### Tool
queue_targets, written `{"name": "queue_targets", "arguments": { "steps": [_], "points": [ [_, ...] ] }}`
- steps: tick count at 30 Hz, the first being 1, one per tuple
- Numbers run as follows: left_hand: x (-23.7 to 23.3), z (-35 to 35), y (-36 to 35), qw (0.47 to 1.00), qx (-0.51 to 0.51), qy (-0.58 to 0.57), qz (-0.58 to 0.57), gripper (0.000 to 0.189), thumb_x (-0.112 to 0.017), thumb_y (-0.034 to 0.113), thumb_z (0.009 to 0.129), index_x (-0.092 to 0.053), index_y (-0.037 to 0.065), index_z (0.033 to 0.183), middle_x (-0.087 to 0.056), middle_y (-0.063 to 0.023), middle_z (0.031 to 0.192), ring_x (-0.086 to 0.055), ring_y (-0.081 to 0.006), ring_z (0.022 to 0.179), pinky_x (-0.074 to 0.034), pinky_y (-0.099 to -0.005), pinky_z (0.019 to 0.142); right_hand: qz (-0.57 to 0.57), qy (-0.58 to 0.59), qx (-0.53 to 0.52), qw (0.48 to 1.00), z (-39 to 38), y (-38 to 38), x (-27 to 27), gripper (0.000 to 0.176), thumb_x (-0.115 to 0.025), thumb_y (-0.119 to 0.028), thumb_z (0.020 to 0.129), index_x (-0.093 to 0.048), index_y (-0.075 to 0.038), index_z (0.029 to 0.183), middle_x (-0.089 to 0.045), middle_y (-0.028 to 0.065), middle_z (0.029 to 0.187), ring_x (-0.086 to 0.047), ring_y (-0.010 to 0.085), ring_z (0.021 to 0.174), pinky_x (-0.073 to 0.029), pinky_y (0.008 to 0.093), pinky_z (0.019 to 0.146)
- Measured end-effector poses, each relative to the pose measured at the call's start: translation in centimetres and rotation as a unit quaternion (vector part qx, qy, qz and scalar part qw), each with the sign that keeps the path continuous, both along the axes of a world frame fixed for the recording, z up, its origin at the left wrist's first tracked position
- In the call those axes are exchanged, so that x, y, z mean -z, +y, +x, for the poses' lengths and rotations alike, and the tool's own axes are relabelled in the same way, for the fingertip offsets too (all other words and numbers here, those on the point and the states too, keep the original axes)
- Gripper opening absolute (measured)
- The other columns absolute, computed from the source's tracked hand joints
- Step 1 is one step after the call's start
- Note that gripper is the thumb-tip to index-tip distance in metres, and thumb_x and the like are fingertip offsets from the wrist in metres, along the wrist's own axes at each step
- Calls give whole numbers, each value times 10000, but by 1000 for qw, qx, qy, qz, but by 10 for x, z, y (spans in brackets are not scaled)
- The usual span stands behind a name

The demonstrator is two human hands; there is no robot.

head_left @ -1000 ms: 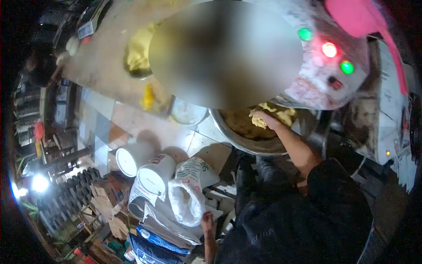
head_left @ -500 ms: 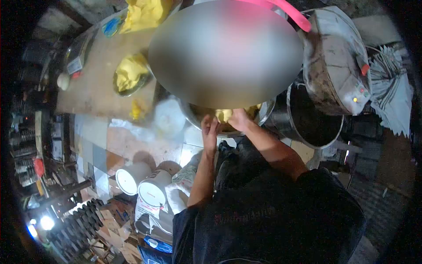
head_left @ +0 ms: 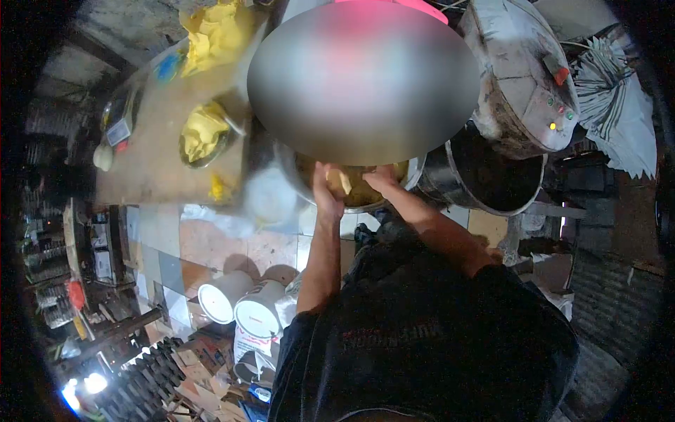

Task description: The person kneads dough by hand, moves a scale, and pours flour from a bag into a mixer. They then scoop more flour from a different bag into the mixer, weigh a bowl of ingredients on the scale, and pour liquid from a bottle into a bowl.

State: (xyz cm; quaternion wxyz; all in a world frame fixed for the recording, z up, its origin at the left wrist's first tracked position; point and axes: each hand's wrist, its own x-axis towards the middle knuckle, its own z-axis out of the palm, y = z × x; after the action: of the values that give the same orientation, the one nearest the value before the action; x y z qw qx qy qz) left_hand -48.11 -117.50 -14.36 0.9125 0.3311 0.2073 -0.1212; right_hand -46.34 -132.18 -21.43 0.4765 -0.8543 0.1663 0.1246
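Leftmost I see a pale tan tabletop [head_left: 151,151], and on it a shallow metal bowl [head_left: 223,153] holding a soft, crumpled yellow mass [head_left: 204,133]. A small bright yellow lump [head_left: 219,187] lies near the table's closer edge. Below in the view, two white lidded plastic buckets [head_left: 258,318] stand side by side on the tiled floor [head_left: 214,243].

Moving right, I come to a wide, silvery metal basin [head_left: 290,184], its far part hidden by a blurred oval. The left hand [head_left: 329,191] reaches in at its left side, palm turned inward, fingers pointing away from the wearer. Against its inner side is a narrow, pale yellow doughy piece [head_left: 344,183], inside the basin's outline. I read its long axis as running mostly away from the wearer, tilted a little: the near end leans right, the far end left, toward the fingers. I cannot tell whether the fingers pinch it or it only rests there.

Just right of it, I see the right hand [head_left: 382,181] over the basin, fingers partly bent and pointing left toward the piece, apart from the left hand. What its fingertips close on, I cannot tell. Farther right is a dark, open metal drum [head_left: 462,184], tilted, its mouth facing right.
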Motion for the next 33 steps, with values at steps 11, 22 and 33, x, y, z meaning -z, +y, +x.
{"name": "queue_targets", "arguments": {
  "steps": [11, 22, 33],
  "points": [
    [17, 3, -12, 883, 50, -89, 458, 575, -220, 493, 892, -455, 66, 1197, -485, -150, 1143, -425, -269, 1053, -265, -380, 950, 584, 152, 200, 772, 5, 37, -53, 292, -504, -366, 844, -548, -113, 983, -573, 41, 898, -547, 176, 850, -464, 332, 735],
    [-6, -4, 49, 820, -32, -131, 557, 403, -373, 338, 901, -564, 11, 1037, -548, -154, 1038, -475, -272, 989, -337, -369, 875, 642, 211, 118, 727, 13, 29, -82, 403, -557, -439, 792, -547, -65, 940, -589, 66, 848, -566, 173, 676, -472, 308, 511],
    [-21, -3, 28, 638, 59, -273, 717, 429, -461, 346, 847, -464, 100, 1199, -423, -175, 1166, -310, -330, 1137, -192, -410, 960, 356, 92, -72, 927, 11, 31, -55, 538, -409, -565, 807, -485, -163, 1156, -469, 55, 1172, -455, 249, 1034, -385, 476, 819]
  ]
}}
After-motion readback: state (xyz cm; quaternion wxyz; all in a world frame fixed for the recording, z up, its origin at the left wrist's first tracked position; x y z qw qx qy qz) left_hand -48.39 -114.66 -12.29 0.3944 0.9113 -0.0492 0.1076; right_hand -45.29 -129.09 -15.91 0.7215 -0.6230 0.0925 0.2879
